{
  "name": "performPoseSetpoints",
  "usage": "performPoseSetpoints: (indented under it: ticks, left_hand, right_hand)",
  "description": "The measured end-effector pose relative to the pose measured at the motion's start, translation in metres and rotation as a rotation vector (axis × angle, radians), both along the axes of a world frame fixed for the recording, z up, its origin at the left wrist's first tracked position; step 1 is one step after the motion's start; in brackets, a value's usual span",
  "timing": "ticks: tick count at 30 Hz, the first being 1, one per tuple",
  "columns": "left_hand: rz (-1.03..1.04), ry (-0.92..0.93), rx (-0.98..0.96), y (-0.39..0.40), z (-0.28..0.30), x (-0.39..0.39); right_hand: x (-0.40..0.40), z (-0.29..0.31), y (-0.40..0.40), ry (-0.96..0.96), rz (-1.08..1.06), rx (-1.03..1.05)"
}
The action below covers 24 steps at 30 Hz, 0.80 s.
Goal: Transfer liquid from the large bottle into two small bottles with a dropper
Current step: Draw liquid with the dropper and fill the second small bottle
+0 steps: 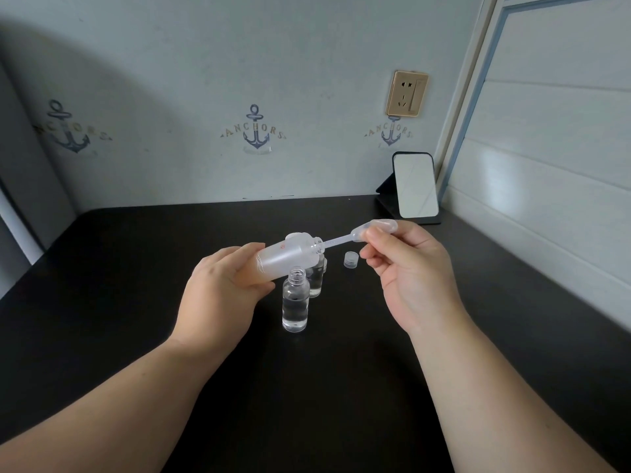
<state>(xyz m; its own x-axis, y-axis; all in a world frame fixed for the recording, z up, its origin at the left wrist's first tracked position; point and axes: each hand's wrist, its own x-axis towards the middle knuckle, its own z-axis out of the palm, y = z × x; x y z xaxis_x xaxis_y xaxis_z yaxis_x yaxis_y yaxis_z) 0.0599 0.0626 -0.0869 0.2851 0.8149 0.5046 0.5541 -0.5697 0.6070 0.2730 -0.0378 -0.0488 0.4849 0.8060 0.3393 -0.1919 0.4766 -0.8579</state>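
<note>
Head view, left grip: left hand (223, 288) wraps the frosted large bottle (285, 259), tilted, mouth toward the right.
Right grip: right hand (415, 271) pinches the dropper (358, 233) bulb; its stem enters the bottle mouth.
Below: two small bottles (295, 302), open, holding clear liquid, upright on the counter (136, 268).
Beside: cap (350, 259) near the right hand.
Behind: mirror (415, 184).

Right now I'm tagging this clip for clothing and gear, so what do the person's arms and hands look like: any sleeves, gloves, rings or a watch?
Both forearms are bare up to the bottom edge of the picture, with no sleeve showing. The left hand and the right hand wear no gloves. No ring, watch, bracelet or marking shows on either.
</note>
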Motion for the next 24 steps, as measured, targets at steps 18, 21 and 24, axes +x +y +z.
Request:
performPoseSetpoints:
  ticks: [18, 21, 24]
  left_hand:
    - [0.042, -0.018, -0.035, 0.003, -0.002, -0.001]
    - [0.05, -0.032, -0.028, 0.004, -0.003, -0.002]
    - [0.056, -0.049, -0.037, 0.006, -0.004, -0.001]
  right_hand:
    - [0.016, 0.0, 0.0, 0.21, 0.026, 0.008]
    - [0.021, 0.001, -0.001, 0.267, 0.012, 0.036]
    - [0.026, 0.002, -0.002, 0.331, -0.01, 0.061]
